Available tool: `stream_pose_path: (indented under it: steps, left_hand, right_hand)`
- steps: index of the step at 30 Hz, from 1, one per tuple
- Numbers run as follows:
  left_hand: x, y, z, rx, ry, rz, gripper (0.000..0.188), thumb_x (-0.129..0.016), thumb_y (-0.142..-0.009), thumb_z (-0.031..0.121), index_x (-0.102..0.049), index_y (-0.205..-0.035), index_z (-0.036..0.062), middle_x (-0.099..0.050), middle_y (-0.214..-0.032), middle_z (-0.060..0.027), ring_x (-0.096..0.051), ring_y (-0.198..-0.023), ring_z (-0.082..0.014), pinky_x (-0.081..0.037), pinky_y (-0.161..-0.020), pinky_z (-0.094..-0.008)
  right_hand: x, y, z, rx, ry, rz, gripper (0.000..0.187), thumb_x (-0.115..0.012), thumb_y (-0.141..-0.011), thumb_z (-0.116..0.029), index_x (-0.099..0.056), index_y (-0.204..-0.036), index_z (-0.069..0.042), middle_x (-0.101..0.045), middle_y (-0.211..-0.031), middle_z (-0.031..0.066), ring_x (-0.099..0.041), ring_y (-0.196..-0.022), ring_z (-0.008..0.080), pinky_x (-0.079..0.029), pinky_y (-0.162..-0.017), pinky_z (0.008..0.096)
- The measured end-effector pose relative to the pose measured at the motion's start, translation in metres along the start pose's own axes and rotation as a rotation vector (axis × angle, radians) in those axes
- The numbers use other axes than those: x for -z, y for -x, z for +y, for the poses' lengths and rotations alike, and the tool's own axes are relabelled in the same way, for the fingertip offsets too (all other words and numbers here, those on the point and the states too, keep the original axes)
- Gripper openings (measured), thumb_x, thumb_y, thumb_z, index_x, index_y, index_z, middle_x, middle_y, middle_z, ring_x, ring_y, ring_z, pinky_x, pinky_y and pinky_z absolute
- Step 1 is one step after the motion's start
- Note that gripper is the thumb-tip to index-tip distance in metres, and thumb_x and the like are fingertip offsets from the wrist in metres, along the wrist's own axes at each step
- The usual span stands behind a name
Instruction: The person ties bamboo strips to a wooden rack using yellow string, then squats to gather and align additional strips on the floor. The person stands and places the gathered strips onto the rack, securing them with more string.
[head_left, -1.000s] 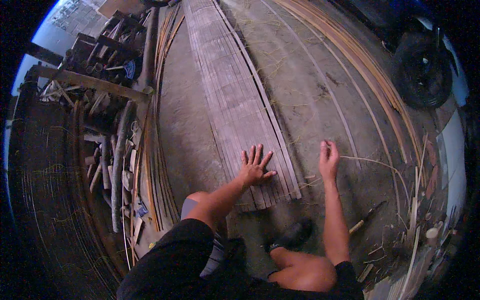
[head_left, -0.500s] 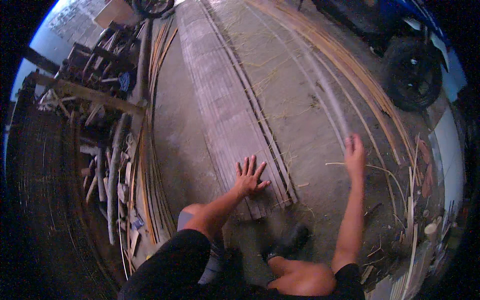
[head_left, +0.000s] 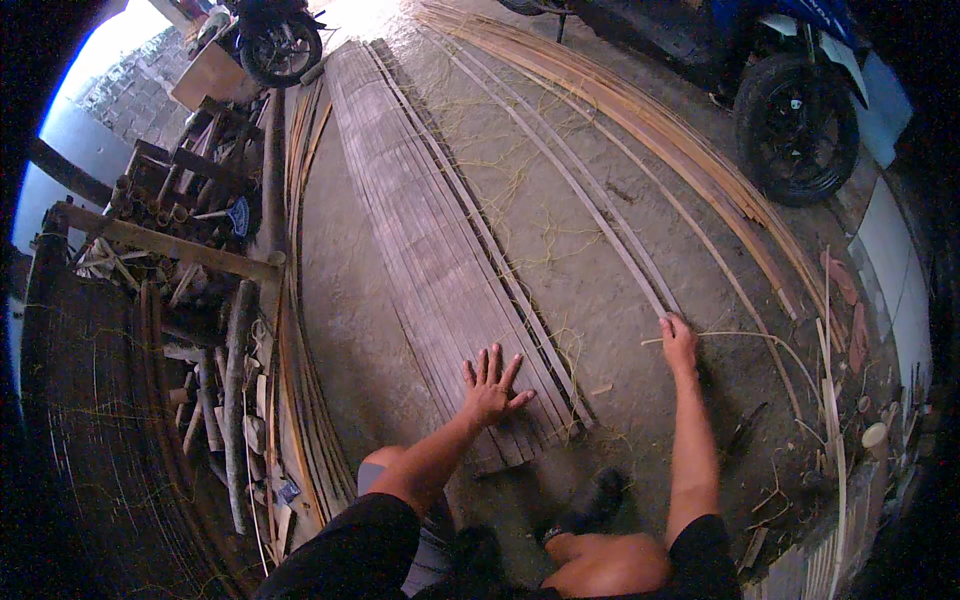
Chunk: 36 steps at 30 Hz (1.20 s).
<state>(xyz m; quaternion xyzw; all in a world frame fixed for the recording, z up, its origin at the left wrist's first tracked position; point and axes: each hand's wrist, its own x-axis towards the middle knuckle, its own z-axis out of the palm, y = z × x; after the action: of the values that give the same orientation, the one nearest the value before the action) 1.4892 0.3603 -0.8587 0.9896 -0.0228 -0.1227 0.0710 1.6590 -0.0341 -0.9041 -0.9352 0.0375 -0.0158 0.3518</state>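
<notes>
A long panel of grey-brown slats (head_left: 415, 215) lies on the ground, laid side by side and running away from me. My left hand (head_left: 489, 397) rests flat on its near end with fingers spread. Out to the right, my right hand (head_left: 679, 343) is closed on the near end of a long, thin slat (head_left: 610, 212), which stretches far back over the ground. Two strips appear to run side by side there; whether I grip one or both, I cannot tell. Thin yellow strings (head_left: 520, 185) trail from the panel's right edge.
More long brown slats (head_left: 660, 120) lie in a pile at right. Beyond it stands a motorcycle with its front wheel (head_left: 797, 128). Another motorcycle wheel (head_left: 280, 48) is at the far left. A wooden rack (head_left: 170, 240) of poles and scraps lines the left, beside further slats (head_left: 300, 400).
My right hand has come down and slightly left, bringing the slat with it; the slat was blurred and is now sharp. My left hand stays spread on the panel. The whole view has shifted.
</notes>
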Motion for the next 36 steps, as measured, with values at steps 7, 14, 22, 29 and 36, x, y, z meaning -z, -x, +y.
stream_pose_path:
  steps: [7, 14, 22, 29, 36]
  left_hand:
    - [0.001, 0.002, 0.001, 0.002, 0.028, 0.014, 0.084, -0.039, -0.086, 0.074, -0.021, -0.153, 0.0264, -0.005, -0.16, -0.0206, -0.002, -0.146, -0.0439, 0.0, -0.11, -0.0672]
    - [-0.007, 0.005, -0.004, 0.009, -0.008, 0.046, 0.083, -0.039, -0.086, 0.074, -0.023, -0.153, 0.0266, -0.005, -0.16, -0.0199, -0.004, -0.146, -0.0444, -0.001, -0.11, -0.0677]
    - [0.001, -0.002, 0.004, -0.011, -0.016, 0.058, 0.084, -0.038, -0.086, 0.075, -0.023, -0.153, 0.028, -0.007, -0.16, -0.0194, -0.007, -0.146, -0.0443, -0.002, -0.11, -0.0681]
    - [-0.007, 0.004, -0.004, 0.014, -0.005, 0.06, 0.085, -0.037, -0.085, 0.077, -0.021, -0.153, 0.029, -0.006, -0.16, -0.0193, -0.006, -0.146, -0.0437, -0.001, -0.11, -0.0673]
    - [0.003, 0.009, 0.001, 0.04, -0.022, -0.027, 0.085, -0.036, -0.086, 0.076, -0.018, -0.154, 0.029, -0.003, -0.16, -0.0193, -0.003, -0.146, -0.0431, 0.0, -0.111, -0.0669]
  right_hand:
    - [0.004, -0.013, 0.007, -0.015, 0.043, 0.007, 0.039, -0.056, -0.095, -0.034, -0.065, -0.114, -0.001, -0.066, -0.102, 0.0254, -0.063, -0.091, 0.0417, -0.05, -0.081, 0.0458]
    - [-0.05, 0.064, -0.069, 0.39, 0.381, 0.149, 0.035, -0.061, -0.09, -0.034, -0.062, -0.109, -0.005, -0.053, -0.108, 0.0226, -0.046, -0.105, 0.044, -0.043, -0.087, 0.0509]
    - [-0.103, 0.139, -0.112, 0.016, -0.036, -0.4, 0.038, -0.061, -0.086, -0.026, -0.053, -0.112, 0.001, -0.059, -0.099, 0.0248, -0.058, -0.094, 0.0431, -0.046, -0.081, 0.0501]
    - [0.042, 0.06, -0.193, 0.131, -0.582, -0.03, 0.022, -0.065, -0.09, -0.021, -0.06, -0.094, 0.0, -0.064, -0.076, 0.0095, -0.061, -0.07, 0.0179, -0.048, -0.064, 0.0322]
    - [0.111, 0.043, -0.233, 0.129, -0.442, 0.096, 0.024, -0.063, -0.093, -0.015, -0.064, -0.112, 0.0, -0.059, -0.076, 0.0011, -0.052, -0.067, 0.009, -0.043, -0.06, 0.0268]
